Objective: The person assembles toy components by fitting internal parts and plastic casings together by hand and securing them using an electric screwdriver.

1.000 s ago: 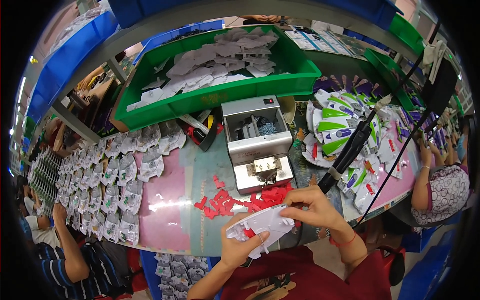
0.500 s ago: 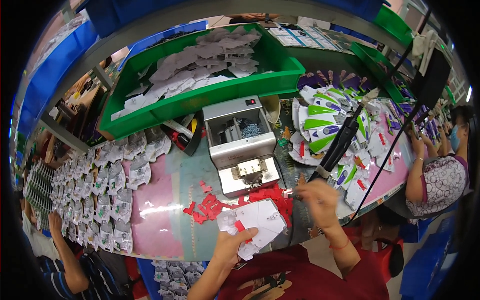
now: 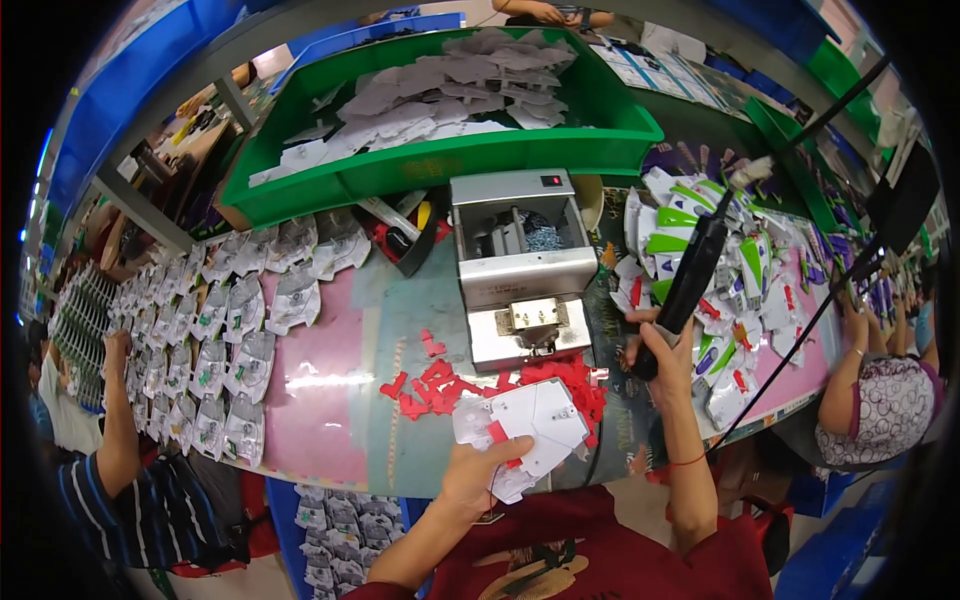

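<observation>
My left hand point(image 3: 478, 472) is closed on a white plastic shell part point(image 3: 545, 425), its thumb lying across the top face. A red plastic piece point(image 3: 497, 431) sits on the shell near that thumb. My right hand point(image 3: 668, 365) wraps round the lower end of a black electric screwdriver point(image 3: 700, 262), which tilts up to the right. Just beyond the shell lie many loose red plastic pieces point(image 3: 437, 388). They spread along the front of a metal screw feeder point(image 3: 525, 275) that has small screws in its top tray.
A large green bin point(image 3: 440, 165) of white parts stands behind the feeder. Green-and-white shells point(image 3: 690, 235) are heaped on the right. Grey-white parts point(image 3: 245, 365) stand in rows on the left. A dark cable crosses the right side. Co-workers sit at both sides.
My right hand, blurred and beside the screwdriver before, now grips it. The shell stays in my left hand. The view has shifted somewhat, so the bench things sit farther right.
</observation>
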Demonstrator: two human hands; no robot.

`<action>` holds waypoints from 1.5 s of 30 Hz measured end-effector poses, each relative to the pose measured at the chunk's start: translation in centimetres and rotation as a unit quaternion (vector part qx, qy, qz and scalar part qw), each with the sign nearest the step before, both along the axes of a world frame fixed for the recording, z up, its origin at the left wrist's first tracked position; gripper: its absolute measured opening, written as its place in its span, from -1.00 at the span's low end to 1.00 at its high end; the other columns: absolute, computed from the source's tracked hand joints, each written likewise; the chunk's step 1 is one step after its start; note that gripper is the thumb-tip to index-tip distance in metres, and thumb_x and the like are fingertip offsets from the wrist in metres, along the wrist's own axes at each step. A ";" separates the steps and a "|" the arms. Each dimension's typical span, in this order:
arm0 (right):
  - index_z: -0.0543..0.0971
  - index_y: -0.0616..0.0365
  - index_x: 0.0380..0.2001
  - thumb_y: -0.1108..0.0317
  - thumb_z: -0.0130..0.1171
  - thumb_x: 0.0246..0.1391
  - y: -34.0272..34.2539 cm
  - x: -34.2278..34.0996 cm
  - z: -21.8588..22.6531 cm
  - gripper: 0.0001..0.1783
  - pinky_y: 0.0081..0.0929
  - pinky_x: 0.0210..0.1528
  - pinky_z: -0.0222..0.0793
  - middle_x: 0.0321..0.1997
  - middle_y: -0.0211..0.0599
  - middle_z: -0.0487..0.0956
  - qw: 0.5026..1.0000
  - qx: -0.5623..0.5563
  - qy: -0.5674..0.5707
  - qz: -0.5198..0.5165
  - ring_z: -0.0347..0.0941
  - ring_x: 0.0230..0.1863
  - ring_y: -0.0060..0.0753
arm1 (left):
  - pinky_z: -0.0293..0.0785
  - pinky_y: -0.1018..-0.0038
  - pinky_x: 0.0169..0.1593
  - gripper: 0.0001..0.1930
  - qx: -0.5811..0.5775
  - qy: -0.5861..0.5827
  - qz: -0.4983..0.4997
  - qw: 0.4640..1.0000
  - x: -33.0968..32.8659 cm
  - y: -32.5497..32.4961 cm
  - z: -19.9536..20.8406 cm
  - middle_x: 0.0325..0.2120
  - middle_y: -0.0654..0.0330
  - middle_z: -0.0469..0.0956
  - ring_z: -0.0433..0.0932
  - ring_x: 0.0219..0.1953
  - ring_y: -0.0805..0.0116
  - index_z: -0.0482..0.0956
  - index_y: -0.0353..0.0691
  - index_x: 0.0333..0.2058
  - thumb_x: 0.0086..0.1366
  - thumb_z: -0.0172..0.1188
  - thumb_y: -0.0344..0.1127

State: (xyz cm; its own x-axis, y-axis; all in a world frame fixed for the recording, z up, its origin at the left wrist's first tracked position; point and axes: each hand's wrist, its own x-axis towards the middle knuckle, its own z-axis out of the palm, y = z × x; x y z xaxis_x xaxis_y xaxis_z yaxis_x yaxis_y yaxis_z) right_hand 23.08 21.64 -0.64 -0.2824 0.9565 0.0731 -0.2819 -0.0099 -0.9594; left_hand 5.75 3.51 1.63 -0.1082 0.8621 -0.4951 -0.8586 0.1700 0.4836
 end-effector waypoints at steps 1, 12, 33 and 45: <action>0.17 0.18 -0.15 0.45 0.03 -0.03 0.1 -0.3 0.4 -0.63 -0.57 -0.66 0.34 -0.30 -0.07 0.45 0.999 0.006 -0.022 0.034 0.38 -0.68 -0.45 | 0.49 0.38 -0.22 -0.53 -0.013 0.059 0.034 0.998 -0.1 -0.1 -0.3 -0.27 0.02 0.46 0.51 -0.27 0.22 0.28 -0.40 -0.09 -0.05 0.14 -0.62; 0.38 0.37 -0.35 0.51 0.08 -0.13 -1.6 -9.9 7.5 -0.78 -0.71 -0.52 0.27 -0.62 -0.29 0.42 0.952 0.197 0.085 0.218 0.36 -0.62 -0.55 | 0.46 0.47 -0.24 -0.60 -0.025 0.140 0.071 0.987 -1.7 -0.1 -1.8 -0.32 0.10 0.48 0.50 -0.30 0.35 0.36 -0.39 -0.17 -0.07 0.12 -0.66; 0.40 0.34 -0.49 0.60 0.10 -0.21 -4.5 -9.7 5.5 -0.87 -0.68 -0.59 0.28 -0.60 -0.24 0.44 0.938 0.119 0.107 0.307 0.37 -0.65 -0.57 | 0.41 0.54 -0.30 -0.66 -0.020 0.135 0.086 0.987 -2.2 0.1 -1.5 -0.41 0.15 0.50 0.49 -0.39 0.46 0.41 -0.41 -0.24 -0.07 0.16 -0.61; 0.44 0.22 -0.57 0.54 0.27 -0.35 -5.3 -9.5 6.4 -0.80 -0.51 -0.54 0.30 -0.67 -0.25 0.44 0.911 0.138 0.128 0.368 0.39 -0.65 -0.35 | 0.42 0.55 -0.32 -0.70 -0.029 0.110 0.029 0.993 -2.3 -0.1 0.0 -0.43 0.17 0.50 0.48 -0.41 0.47 0.43 -0.40 -0.29 -0.09 0.18 -0.60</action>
State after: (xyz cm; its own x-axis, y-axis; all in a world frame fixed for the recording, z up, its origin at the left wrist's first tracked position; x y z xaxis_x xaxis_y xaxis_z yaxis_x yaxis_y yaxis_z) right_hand 13.57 16.30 5.77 -0.7792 0.4502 0.4361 -0.5117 -0.0551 -0.8574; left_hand 3.47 3.43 1.59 -0.2678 0.8215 -0.5034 -0.7427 0.1568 0.6510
